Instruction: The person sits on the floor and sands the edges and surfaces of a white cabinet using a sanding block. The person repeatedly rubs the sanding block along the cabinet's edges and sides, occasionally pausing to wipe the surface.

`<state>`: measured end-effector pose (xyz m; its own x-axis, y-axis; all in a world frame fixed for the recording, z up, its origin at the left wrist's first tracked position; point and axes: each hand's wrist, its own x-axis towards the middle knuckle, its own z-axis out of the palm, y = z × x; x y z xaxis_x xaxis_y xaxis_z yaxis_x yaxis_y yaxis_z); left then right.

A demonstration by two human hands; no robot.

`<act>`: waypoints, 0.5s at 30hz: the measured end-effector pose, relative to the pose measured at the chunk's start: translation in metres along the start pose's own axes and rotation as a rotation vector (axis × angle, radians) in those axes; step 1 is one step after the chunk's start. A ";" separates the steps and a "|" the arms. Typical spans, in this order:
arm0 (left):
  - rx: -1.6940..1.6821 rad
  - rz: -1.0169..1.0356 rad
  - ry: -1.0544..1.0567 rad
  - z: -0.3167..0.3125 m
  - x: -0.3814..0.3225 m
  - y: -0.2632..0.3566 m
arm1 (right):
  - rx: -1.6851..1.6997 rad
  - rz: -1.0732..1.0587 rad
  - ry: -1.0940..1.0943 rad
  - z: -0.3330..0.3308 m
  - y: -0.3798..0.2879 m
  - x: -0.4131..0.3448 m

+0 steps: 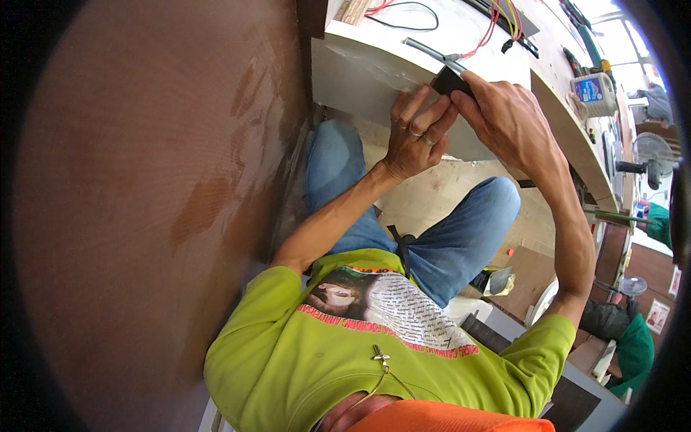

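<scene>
My right hand (pixel 510 116) grips a small dark flat block (pixel 451 82) between thumb and fingers, at the front edge of a white panel (pixel 372 67). A grey metal strip or tube (pixel 426 48) runs from near that hand onto the white top; whether the fingers also hold it is unclear. My left hand (pixel 418 127), with rings on its fingers, has its fingertips against the panel's face, close beside the block. Its fingers are apart and nothing shows in it.
A large brown panel (pixel 151 162) stands close on the left. Red, yellow and black wires (pixel 491 29) lie on the white top. A white plastic jug (pixel 599 94), a drill and a fan (pixel 653 156) are at the right. Lower right, a person in green (pixel 634 351) is partly visible.
</scene>
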<state>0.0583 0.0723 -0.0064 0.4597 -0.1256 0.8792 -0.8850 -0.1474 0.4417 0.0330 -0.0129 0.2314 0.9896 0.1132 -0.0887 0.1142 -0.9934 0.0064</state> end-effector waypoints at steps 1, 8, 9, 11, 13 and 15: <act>-0.003 -0.005 -0.006 0.004 -0.002 0.002 | 0.001 0.002 0.003 0.001 0.003 -0.002; -0.004 0.016 -0.084 0.001 -0.004 0.007 | 0.002 0.014 0.002 0.010 0.012 -0.005; -0.001 0.013 -0.077 0.003 -0.001 0.010 | -0.006 0.003 0.008 0.009 0.015 -0.007; 0.005 0.009 -0.063 0.007 0.002 0.019 | -0.022 -0.019 0.021 0.007 0.019 -0.009; -0.071 -0.058 -0.086 0.009 0.001 0.020 | -0.035 -0.013 -0.009 0.005 0.020 -0.008; -0.101 -0.087 -0.073 0.012 0.000 0.023 | -0.027 -0.001 -0.025 0.004 0.019 -0.007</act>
<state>0.0388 0.0573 0.0014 0.5357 -0.1886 0.8231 -0.8429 -0.0614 0.5346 0.0278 -0.0323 0.2287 0.9870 0.1130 -0.1140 0.1175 -0.9925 0.0335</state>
